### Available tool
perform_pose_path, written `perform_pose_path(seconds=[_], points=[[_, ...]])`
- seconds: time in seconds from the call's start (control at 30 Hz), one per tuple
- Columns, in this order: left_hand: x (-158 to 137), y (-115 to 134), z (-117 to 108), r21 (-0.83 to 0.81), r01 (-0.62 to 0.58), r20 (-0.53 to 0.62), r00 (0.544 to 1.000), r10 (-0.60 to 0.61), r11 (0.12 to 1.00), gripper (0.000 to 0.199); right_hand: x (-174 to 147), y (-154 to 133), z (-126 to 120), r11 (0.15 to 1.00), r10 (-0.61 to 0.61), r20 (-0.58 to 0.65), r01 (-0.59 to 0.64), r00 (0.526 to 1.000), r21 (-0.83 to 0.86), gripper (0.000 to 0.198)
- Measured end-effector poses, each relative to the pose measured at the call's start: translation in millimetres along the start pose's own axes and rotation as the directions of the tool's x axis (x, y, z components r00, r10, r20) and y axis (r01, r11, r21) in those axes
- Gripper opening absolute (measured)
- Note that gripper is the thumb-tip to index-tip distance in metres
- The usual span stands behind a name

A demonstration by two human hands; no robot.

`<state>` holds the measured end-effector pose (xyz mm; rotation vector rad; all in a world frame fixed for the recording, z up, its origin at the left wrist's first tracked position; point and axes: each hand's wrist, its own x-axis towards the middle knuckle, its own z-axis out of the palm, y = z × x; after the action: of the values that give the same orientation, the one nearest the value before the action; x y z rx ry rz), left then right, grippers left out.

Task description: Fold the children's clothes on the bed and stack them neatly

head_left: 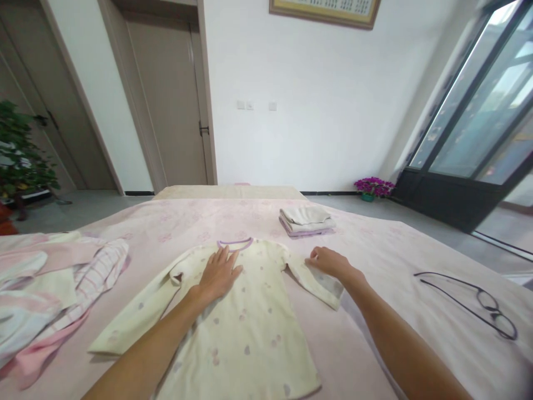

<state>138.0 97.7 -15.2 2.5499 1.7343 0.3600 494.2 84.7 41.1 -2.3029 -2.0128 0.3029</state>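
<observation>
A pale yellow long-sleeved child's shirt [245, 316] with small hearts and a lilac neckline lies spread out, collar away from me. My left hand [219, 272] rests flat on its chest just below the collar, fingers apart. At the upper edge of the sleeve on the right is my right hand [331, 262], its fingers curled and the fingertips at the cloth. They seem to pinch the sleeve, though the hand partly hides the contact. The other sleeve slants down to the left, partly behind my left forearm.
Behind the shirt sits a stack of folded clothes [306, 221]. Rumpled pink and white clothes [62, 283] are heaped at the left. Black-framed glasses [478, 300] lie at the right. Everything rests on a pink bedspread [195, 216].
</observation>
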Motion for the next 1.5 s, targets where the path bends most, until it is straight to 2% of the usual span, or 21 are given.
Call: perform_pose_path(seconds=[0.13, 0.23, 0.37, 0.47, 0.63, 0.77, 0.87, 0.93, 0.97, 1.03, 1.1, 1.17, 1.23, 1.33, 1.5], points=[[-1, 0, 4, 0.096, 0.027, 0.028, 0.999, -0.03, 0.995, 0.061, -21, 34, 0, 1.0, -0.001, 0.134, 0.002, 0.991, -0.009, 0.027], [-2, 0, 4, 0.117, 0.021, 0.036, 0.999, -0.026, 0.993, 0.061, -22, 44, 2, 0.998, -0.065, 0.144, 0.061, 0.987, 0.032, 0.016], [-3, 1, 3, 0.125, 0.021, 0.025, 0.999, -0.025, 0.992, 0.061, -4, 57, -1, 0.956, -0.102, -0.017, 0.103, 0.995, 0.274, 0.016], [-3, 1, 4, 0.135, 0.019, 0.01, 1.0, -0.02, 0.991, 0.061, 14, 71, -5, 0.914, -0.002, -0.171, 0.071, 0.985, 0.4, 0.02], [-2, 0, 6, 0.142, 0.018, 0.005, 1.0, -0.018, 0.99, 0.061, 30, 92, 5, 0.944, 0.184, -0.307, -0.081, 0.934, 0.319, 0.023], [-3, 1, 4, 0.142, 0.021, 0.011, 1.0, -0.023, 0.99, 0.061, 25, 94, 17, 0.966, 0.232, -0.29, -0.185, 0.928, 0.182, 0.026], [-4, 2, 3, 0.143, 0.021, 0.012, 1.0, -0.023, 0.99, 0.06, 16, 75, 15, 0.972, 0.225, -0.346, -0.237, 0.911, 0.009, 0.035], [-4, 3, 2, 0.144, 0.025, 0.016, 0.999, -0.028, 0.989, 0.06, 10, 46, 11, 0.979, 0.117, -0.399, -0.174, 0.909, -0.108, 0.04], [-4, 3, 2, 0.145, 0.028, 0.019, 0.999, -0.031, 0.989, 0.061, 7, 27, 11, 0.987, 0.046, -0.391, -0.101, 0.919, -0.121, 0.041], [-4, 4, 2, 0.141, 0.03, 0.022, 0.999, -0.034, 0.99, 0.061, 2, -18, 16, 0.988, -0.147, -0.346, 0.12, 0.927, -0.096, 0.045], [-4, 3, 3, 0.135, 0.033, 0.02, 0.999, -0.036, 0.99, 0.061, -2, -62, 30, 0.934, -0.357, -0.291, 0.339, 0.887, -0.111, 0.049], [-4, 2, 3, 0.127, 0.033, 0.018, 0.999, -0.035, 0.991, 0.061, -6, -98, 48, 0.887, -0.462, -0.224, 0.448, 0.858, -0.115, 0.051], [-4, 0, 4, 0.122, 0.027, 0.015, 0.999, -0.029, 0.992, 0.061, -10, -117, 64, 0.872, -0.489, -0.157, 0.476, 0.858, -0.11, 0.054], [-3, -1, 6, 0.12, 0.013, 0.002, 1.0, -0.014, 0.993, 0.06, -13, -115, 75, 0.907, -0.42, -0.111, 0.413, 0.901, -0.085, 0.065], [-3, -3, 8, 0.122, -0.003, -0.017, 1.0, 0.005, 0.993, 0.06, -16, -64, 68, 0.96, -0.272, -0.083, 0.265, 0.959, -0.091, 0.074]])
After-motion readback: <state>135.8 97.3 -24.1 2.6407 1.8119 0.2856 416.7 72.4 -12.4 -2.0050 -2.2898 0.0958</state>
